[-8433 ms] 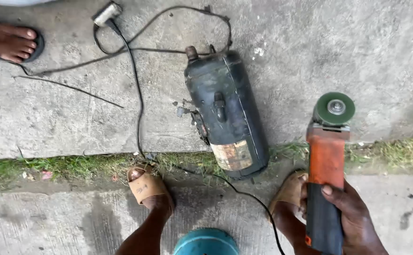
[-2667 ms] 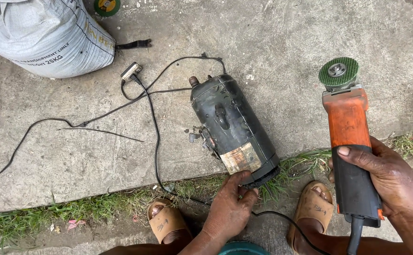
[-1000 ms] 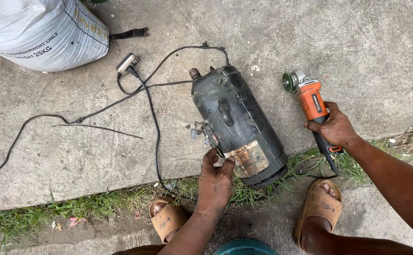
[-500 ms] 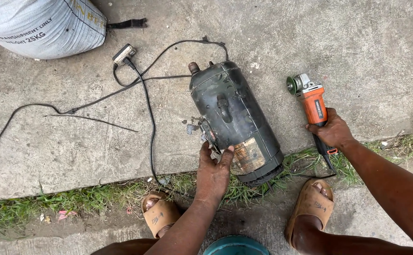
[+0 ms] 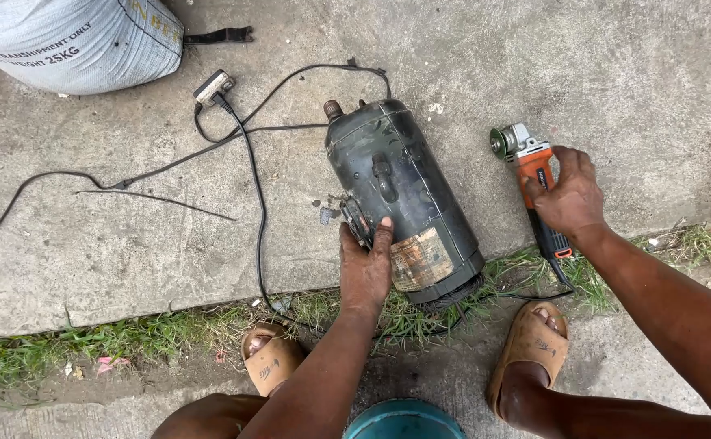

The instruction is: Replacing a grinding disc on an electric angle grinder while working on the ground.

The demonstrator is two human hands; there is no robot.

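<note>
Head view, looking straight down at a concrete slab (image 5: 632, 73) with a strip of grass (image 5: 128, 341) along its near edge.

Lying on the slab is a dark green-black compressor cylinder (image 5: 400, 191), angled with 1 end up top and the other hanging over the grass. It has a worn rectangular label (image 5: 420, 258) near the lower end, brownish-orange and cream, pretty scuffed, stuck flat on the curved side.

The left hand (image 5: 365, 264) lies flat on the cylinder's lower left side, right beside that label, fingers pressed together and pointing up, thumb stretched along the body. It isn't wrapped around anything, just resting palm down.

The right hand (image 5: 568, 195) is on the orange angle grinder (image 5: 534, 183), which lies on the concrete just right of the cylinder, disc end pointing away. Fingers are curled loosely over the orange body; can't tell if it's a proper grip or just resting on top.

Top left there's a big white woven sack (image 5: 79, 41) with dark print on its side, cut off by the frame. A black cable (image 5: 250, 162) snakes across the slab between the sack and the cylinder, ending in a small plug (image 5: 213, 85).

2 tan sandals (image 5: 534, 345) at the bottom, and a teal round thing (image 5: 404, 421) between the legs.
</note>
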